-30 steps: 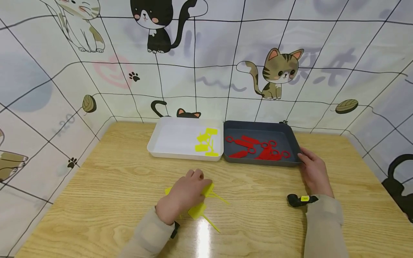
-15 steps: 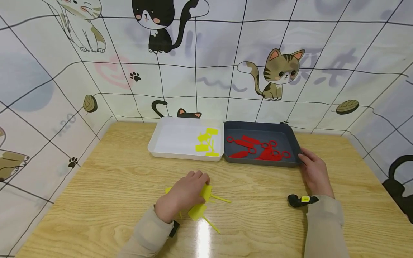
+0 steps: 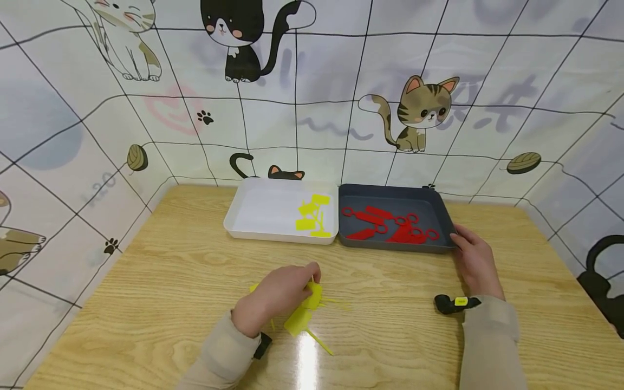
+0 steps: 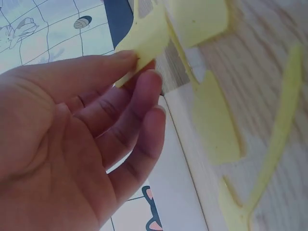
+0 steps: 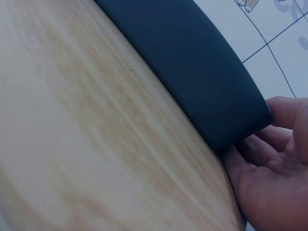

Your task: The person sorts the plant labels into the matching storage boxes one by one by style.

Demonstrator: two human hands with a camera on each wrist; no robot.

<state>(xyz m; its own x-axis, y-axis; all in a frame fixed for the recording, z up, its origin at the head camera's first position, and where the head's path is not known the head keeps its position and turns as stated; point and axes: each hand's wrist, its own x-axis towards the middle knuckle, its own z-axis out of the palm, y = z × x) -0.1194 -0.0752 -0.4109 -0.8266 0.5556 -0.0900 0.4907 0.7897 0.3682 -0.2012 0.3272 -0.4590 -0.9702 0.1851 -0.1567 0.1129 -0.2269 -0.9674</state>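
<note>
My left hand [image 3: 280, 292] pinches a flat yellow tag [image 3: 313, 295] between thumb and fingers; the left wrist view shows the thumb on the edge of this tag [image 4: 149, 41]. Beneath and beside the hand, more yellow tags lie on the table, one of them [image 3: 298, 321] with its thin tail pointing to the lower right. At the right, my right hand [image 3: 478, 262] grips the near right corner of the dark tray [image 3: 397, 246]. In the right wrist view, the fingers of the right hand [image 5: 274, 168] are at the corner of the tray wall [image 5: 192, 62].
A white tray [image 3: 273, 236] holding several yellow tags [image 3: 305, 223] stands against the left side of the dark tray. Several red tags [image 3: 370, 218] with ring ends lie in the dark tray. Behind the wooden table [image 3: 390, 336] hangs a cat-patterned cloth [image 3: 322, 70].
The left hand's fingers have drawn together on the yellow tag, which has tilted up a little. The right hand and both trays have not moved.
</note>
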